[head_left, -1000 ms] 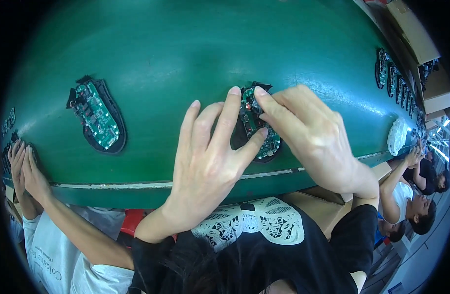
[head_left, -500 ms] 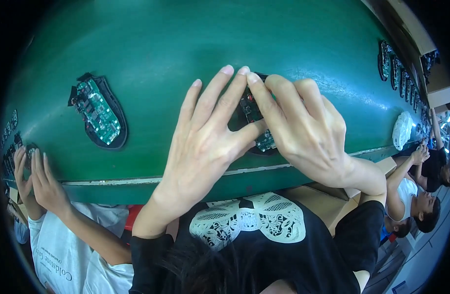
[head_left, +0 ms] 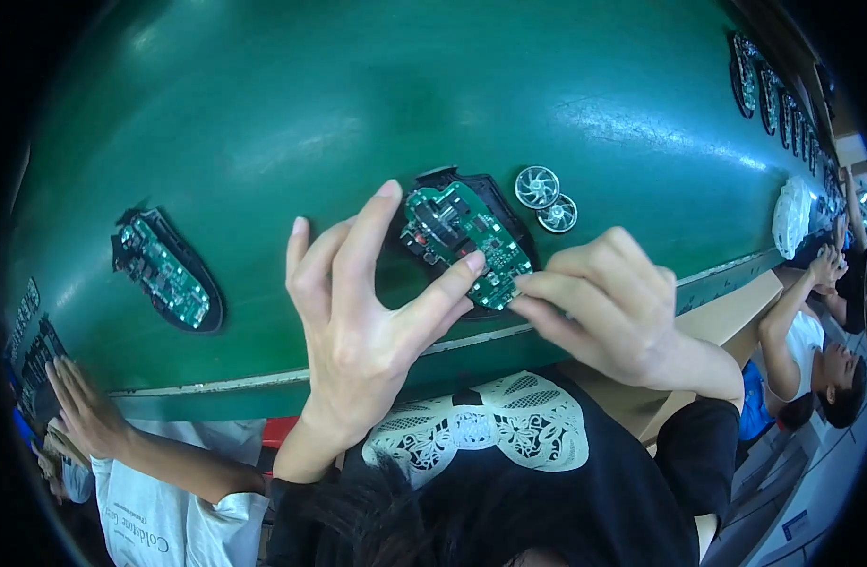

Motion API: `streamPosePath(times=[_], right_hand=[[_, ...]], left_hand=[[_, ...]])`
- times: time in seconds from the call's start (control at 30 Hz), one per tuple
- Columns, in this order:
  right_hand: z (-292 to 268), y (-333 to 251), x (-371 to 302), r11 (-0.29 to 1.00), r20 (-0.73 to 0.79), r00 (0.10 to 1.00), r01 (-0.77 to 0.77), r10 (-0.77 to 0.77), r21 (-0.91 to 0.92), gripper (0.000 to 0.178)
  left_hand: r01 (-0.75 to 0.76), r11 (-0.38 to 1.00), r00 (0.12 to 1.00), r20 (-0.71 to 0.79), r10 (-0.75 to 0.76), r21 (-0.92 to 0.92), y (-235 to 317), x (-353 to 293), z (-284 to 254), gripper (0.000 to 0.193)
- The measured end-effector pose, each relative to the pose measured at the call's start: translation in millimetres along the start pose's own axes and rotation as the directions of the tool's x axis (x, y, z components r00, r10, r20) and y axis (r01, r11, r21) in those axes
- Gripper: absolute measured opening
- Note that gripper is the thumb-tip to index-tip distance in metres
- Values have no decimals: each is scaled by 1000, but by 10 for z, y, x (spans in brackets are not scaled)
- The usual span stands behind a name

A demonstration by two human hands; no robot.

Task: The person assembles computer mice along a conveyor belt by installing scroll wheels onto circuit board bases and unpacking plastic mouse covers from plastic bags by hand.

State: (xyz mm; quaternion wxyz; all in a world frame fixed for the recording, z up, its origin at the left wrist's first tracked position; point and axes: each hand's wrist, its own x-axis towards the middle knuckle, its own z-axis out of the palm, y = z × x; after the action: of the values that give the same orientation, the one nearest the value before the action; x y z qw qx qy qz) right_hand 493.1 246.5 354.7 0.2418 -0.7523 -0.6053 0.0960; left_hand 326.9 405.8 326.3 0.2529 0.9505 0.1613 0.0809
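Observation:
A green circuit board (head_left: pixel 492 248) sits at an angle over a black mouse-shaped shell (head_left: pixel 485 186) on the table in front of me. Two digits of my left hand (head_left: pixel 362 317) close on the board's left and lower part, one fingertip resting on its face. The other left fingers spread, one reaching the shell's upper left edge. My right hand (head_left: pixel 608 307) pinches at the board's lower right corner with thumb and fingertips together; anything small between them is hidden. Two silver spoked wheels (head_left: pixel 537 187) lie overlapping just right of the shell.
Another shell with a green board (head_left: pixel 173 274) lies to the left on the green table (head_left: pixel 263 113). A row of similar assemblies (head_left: pixel 769 99) lines the far right, near a white plastic bag (head_left: pixel 790 217). A co-worker's hand (head_left: pixel 88 406) is at the left; other people sit at the right.
My hands have come down and apart, uncovering the board and shell. The right hand has moved to the board's lower corner. The two silver wheels now show. The view has shifted a little.

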Motion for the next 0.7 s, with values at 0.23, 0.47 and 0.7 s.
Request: streamPosePath(times=[0.23, 0.47, 0.7], right_hand=[[211, -41, -61, 998, -61, 997, -55, 52, -34, 21], [212, -78, -13, 987, -14, 990, -140, 142, 83, 20], [162, -49, 52, 978, 57, 992, -118, 109, 173, 18]], left_hand=[[6, 999, 1000, -15, -5, 51, 33, -41, 53, 45], [-6, 1000, 1000, -3, 6, 22, 2, -32, 79, 44], [-14, 1000, 1000, 10, 14, 1, -13, -11, 59, 45]])
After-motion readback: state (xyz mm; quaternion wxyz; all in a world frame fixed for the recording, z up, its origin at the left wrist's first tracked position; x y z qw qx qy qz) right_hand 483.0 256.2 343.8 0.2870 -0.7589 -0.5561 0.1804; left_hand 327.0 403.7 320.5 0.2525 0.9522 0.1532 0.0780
